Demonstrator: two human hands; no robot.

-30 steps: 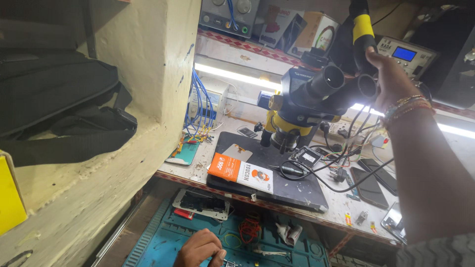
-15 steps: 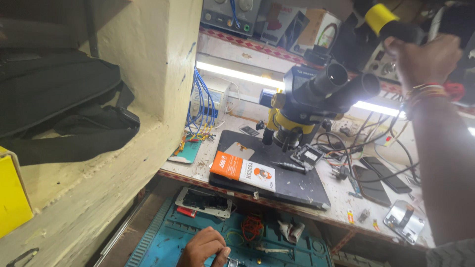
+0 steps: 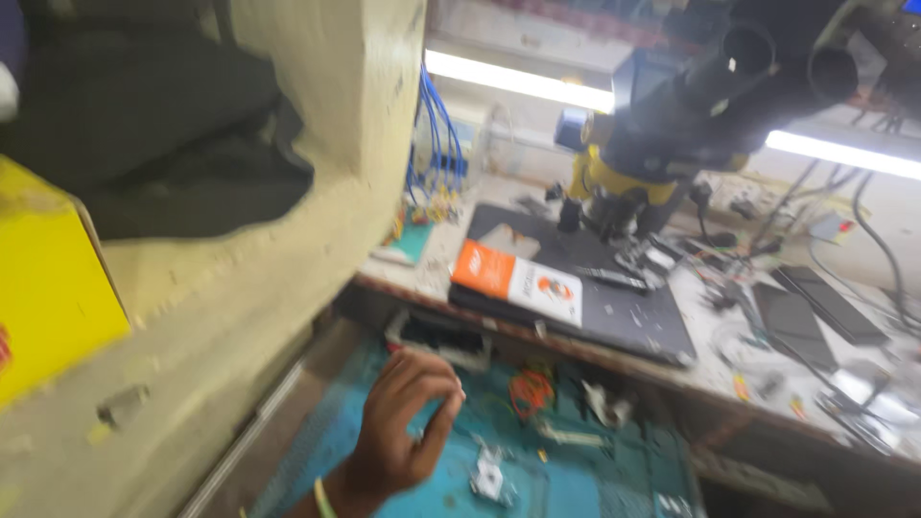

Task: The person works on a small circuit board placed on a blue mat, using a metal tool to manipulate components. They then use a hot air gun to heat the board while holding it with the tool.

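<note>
Left hand [image 3: 403, 422] hovered over the teal drawer mat [image 3: 576, 480], fingertips pinched on nothing visible; right hand out of view; nearest small metal part [image 3: 489, 477] looked light, fiddly—grip its edges.

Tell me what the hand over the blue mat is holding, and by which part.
It cannot be told: the left hand hovers above the blue mat with fingertips pinched, but blur hides whether anything sits between them. The right hand is out of view.
</note>
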